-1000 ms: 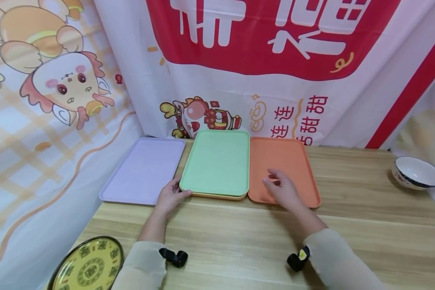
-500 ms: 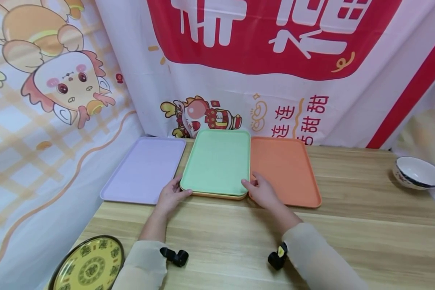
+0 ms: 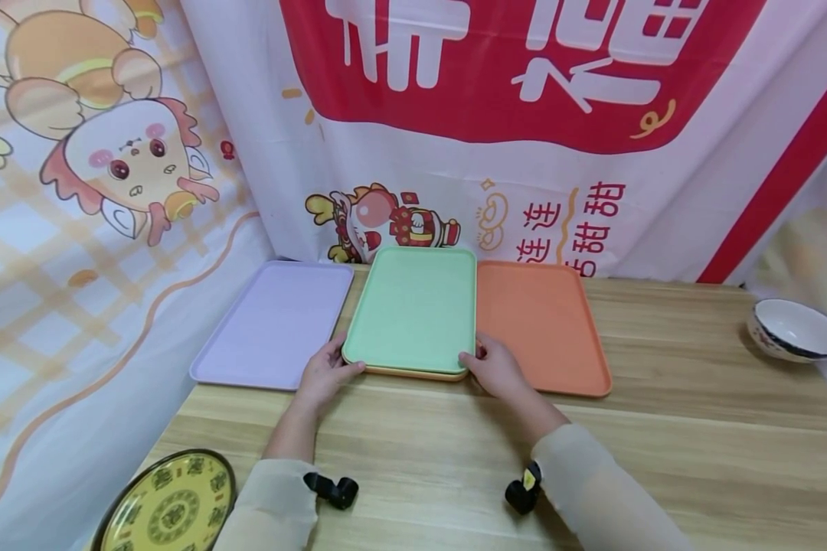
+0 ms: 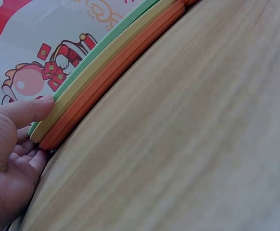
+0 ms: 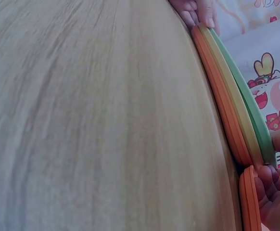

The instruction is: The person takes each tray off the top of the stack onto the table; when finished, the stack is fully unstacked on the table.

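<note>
A green tray lies on top of a stack at the back middle of the table. Beneath it, the left wrist view shows the edges of a yellow tray and an orange tray. My left hand grips the stack's front left corner, thumb on the rim and fingers low at the side. At the front right corner my right hand holds the stack, its thumb on the green rim and its fingers curled against the side. Another orange tray lies just right of the stack, partly beneath my right hand.
A purple tray lies left of the stack. At the table's front left is a yellow patterned round plate with a dark rim. A white bowl with a dark rim stands far right. Printed cloth hangs behind the table.
My right hand has moved left from above the right orange tray to the stack's front right corner and taken hold there. The left hand and the trays have stayed in place.
</note>
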Demonstrator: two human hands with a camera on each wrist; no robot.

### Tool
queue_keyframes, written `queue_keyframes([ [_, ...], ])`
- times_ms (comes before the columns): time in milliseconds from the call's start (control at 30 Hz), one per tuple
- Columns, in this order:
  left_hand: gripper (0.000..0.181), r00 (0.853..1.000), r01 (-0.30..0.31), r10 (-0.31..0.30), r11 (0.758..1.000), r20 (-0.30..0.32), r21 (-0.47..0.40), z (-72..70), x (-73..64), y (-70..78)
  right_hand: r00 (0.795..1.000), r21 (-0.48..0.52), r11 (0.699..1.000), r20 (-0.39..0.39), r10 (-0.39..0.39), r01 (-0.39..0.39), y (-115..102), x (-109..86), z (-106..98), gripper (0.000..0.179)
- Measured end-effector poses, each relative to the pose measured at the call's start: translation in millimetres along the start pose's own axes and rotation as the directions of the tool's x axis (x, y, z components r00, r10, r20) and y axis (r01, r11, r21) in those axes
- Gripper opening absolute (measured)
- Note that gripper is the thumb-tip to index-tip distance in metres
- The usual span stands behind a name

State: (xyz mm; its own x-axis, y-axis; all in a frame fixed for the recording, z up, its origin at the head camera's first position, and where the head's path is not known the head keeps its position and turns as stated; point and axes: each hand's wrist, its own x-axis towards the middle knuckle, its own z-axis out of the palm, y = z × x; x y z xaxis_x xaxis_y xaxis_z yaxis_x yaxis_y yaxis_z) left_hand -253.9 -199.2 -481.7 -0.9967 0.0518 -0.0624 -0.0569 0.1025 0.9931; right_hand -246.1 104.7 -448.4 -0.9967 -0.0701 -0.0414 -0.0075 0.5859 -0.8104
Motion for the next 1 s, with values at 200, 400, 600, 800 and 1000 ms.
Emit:
queue_keyframes([
  [200,0.078,1.000,0.013,-0.013,1.000,-0.004,-0.008,0.9,-0.9,2.0,1.000,0.002,1.000,0.001,0.030,-0.030,0,0.7,-1,0.052],
  [400,0.078,1.000,0.011,-0.011,1.000,-0.002,-0.019,1.1,-2.2,3.2,0.998,0.137,0.989,-0.023,0.062,-0.058,-5,1.3,-3,0.059],
  [600,0.077,1.000,0.023,-0.023,0.999,-0.004,-0.031,0.1,-1.8,2.1,0.986,0.416,0.895,0.054,0.155,-0.164,-10,1.0,-1,0.065],
  [800,0.076,1.000,0.016,-0.016,0.998,-0.004,-0.058,0.4,-1.6,2.1,0.972,0.631,0.740,0.153,0.175,-0.233,-12,-0.7,5,0.070],
  [1000,0.076,1.000,0.012,-0.013,0.998,-0.003,-0.054,-0.5,0.0,0.1,0.972,0.699,0.677,0.190,0.135,-0.231,-11,-3.4,7,0.077],
])
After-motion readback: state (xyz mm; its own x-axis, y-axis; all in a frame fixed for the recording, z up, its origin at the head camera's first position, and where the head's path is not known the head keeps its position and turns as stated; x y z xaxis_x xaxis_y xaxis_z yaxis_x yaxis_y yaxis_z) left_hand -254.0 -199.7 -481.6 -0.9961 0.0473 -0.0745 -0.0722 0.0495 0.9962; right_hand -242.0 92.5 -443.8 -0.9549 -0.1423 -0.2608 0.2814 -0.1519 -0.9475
